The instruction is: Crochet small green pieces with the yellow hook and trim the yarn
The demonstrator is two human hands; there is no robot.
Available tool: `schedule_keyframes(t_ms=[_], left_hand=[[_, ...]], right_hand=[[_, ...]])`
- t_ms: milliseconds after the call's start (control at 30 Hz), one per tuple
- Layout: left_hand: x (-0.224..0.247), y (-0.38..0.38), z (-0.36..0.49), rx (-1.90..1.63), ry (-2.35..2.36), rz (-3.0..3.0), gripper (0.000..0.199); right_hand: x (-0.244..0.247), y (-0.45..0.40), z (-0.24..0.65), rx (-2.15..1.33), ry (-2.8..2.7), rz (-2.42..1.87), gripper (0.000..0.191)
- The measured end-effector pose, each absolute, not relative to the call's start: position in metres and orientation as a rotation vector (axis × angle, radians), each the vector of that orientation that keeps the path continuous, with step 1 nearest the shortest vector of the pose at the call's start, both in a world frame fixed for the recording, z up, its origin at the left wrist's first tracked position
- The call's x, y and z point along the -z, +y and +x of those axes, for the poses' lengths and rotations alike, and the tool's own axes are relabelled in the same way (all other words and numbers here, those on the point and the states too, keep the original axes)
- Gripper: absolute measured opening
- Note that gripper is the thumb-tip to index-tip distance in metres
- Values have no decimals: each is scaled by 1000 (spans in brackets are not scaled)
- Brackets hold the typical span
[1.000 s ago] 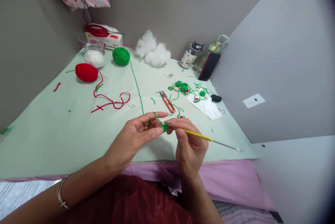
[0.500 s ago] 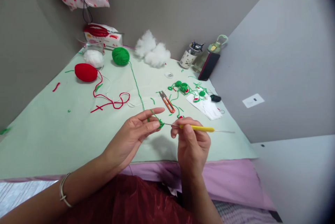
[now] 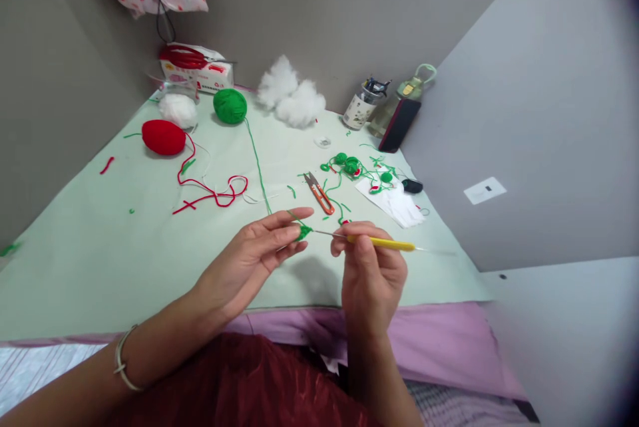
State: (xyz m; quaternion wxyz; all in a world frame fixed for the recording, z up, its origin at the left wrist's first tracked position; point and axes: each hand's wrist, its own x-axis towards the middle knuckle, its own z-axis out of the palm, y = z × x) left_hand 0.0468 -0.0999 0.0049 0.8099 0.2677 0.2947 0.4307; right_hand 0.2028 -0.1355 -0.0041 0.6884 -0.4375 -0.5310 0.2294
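Between the thumb and fingers of my left hand [image 3: 259, 247] is pinched a small piece of green crochet [image 3: 304, 233]. My right hand [image 3: 372, 267] grips a crochet hook [image 3: 384, 243] by its yellow handle, and the metal tip points left into or against the green piece; I cannot tell which. Green yarn [image 3: 258, 164] runs from a green yarn ball [image 3: 230, 106] down to my left hand. Just beyond my hands lie orange-handled thread snips [image 3: 319, 194], blades apart.
Left on the table are a red yarn ball [image 3: 164, 138] and a white yarn ball [image 3: 178, 110]. White stuffing [image 3: 299, 104] sits at the back. Rightward are small green crocheted pieces [image 3: 351, 165], a tissue [image 3: 392, 201], a pen cup [image 3: 358, 111], a bottle [image 3: 387, 114] and a phone [image 3: 400, 126].
My right hand and the hook have shifted slightly to the right. My left fingers have closed further around the green piece, which now sits a little left and higher.
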Motion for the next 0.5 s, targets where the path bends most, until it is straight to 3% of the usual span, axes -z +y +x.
schedule_keyframes(t_ms=[67,167,267,500], left_hand=[[-6,-104,49,-982,695,690,35],[-6,-110,52,-1040,753,823,52],[-6,-112,53,-960,692,765,50],[-11,-106,47,-900,654,693,39]], right_hand=[[3,-136,201,-560,-1240,-1002,20],[9,-139,193,-217,-1472,-1061,24],[14,-139,188,15,-1473,-1025,38],[6,-133,202,-683,-1158,-960,15]])
